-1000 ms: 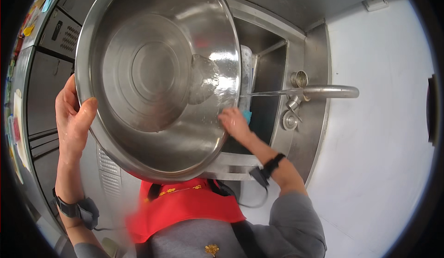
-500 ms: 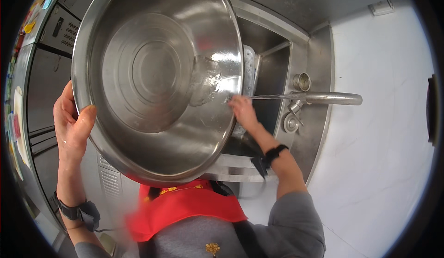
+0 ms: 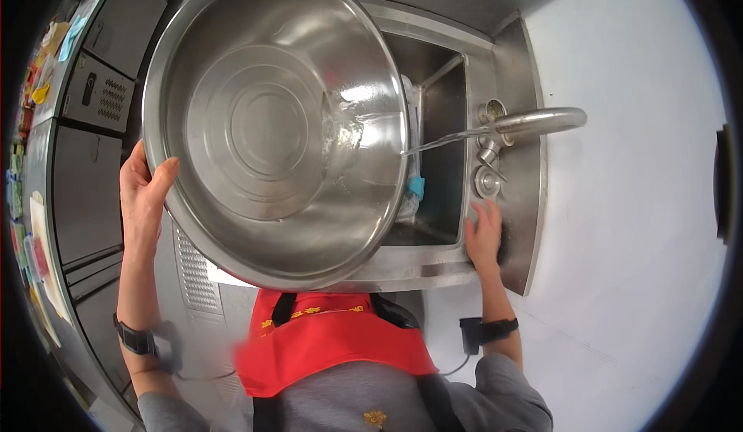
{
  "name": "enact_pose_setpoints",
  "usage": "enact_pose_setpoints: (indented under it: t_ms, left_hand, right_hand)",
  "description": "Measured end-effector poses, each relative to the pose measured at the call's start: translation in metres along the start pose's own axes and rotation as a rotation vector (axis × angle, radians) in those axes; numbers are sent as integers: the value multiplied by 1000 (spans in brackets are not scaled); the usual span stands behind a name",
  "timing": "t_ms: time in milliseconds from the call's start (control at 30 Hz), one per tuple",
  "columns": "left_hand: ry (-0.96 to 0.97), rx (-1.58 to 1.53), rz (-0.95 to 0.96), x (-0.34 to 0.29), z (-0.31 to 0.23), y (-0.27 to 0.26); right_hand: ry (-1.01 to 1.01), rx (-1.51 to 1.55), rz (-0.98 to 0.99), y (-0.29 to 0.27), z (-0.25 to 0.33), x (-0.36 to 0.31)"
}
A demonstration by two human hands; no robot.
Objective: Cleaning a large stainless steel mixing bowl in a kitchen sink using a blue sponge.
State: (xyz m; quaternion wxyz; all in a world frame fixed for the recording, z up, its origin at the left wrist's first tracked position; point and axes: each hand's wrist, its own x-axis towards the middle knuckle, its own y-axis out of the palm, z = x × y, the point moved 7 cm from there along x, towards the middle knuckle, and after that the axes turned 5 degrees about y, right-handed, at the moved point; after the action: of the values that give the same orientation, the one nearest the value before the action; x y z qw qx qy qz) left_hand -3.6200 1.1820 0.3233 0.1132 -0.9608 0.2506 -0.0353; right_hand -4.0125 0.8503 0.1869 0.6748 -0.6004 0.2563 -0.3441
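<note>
My left hand (image 3: 144, 207) grips the rolled rim of a large, wide stainless steel basin (image 3: 220, 41), with the thumb over the edge. The basin is tilted, its hollow turned up toward me, over the left part of a steel sink (image 3: 433, 258). From a curved faucet (image 3: 542, 124) a stream of water (image 3: 449, 139) runs toward the basin's right rim, and a little water lies on its inner wall. My right hand (image 3: 484, 238) is free of the basin, fingers apart, at the sink's right ledge just below a round metal drain strainer (image 3: 487, 182).
Behind the basin, inside the sink, a clear plastic item with a blue piece (image 3: 416, 187) partly shows. A small metal cup (image 3: 492, 111) stands by the faucet base. A white wall (image 3: 627, 161) rises on the right. Steel cabinets (image 3: 89, 176) with a cluttered top line the left.
My right hand has left the basin's inner right side and moved right and nearer to the sink ledge. My left hand still holds the basin. The view has shifted slightly.
</note>
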Motion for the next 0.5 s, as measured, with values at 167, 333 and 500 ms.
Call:
enact_pose_setpoints:
  t_ms: [167, 333, 500]
  left_hand:
    - [-60, 54, 65, 9, 21, 1]
    - [-51, 69, 65, 18, 31, 13]
    - [-252, 313, 139, 19, 34, 23]
  right_hand:
    - [-221, 519, 144, 73, 87, 38]
    - [954, 1989, 506, 176, 77, 90]
    - [826, 1948, 471, 153, 78, 134]
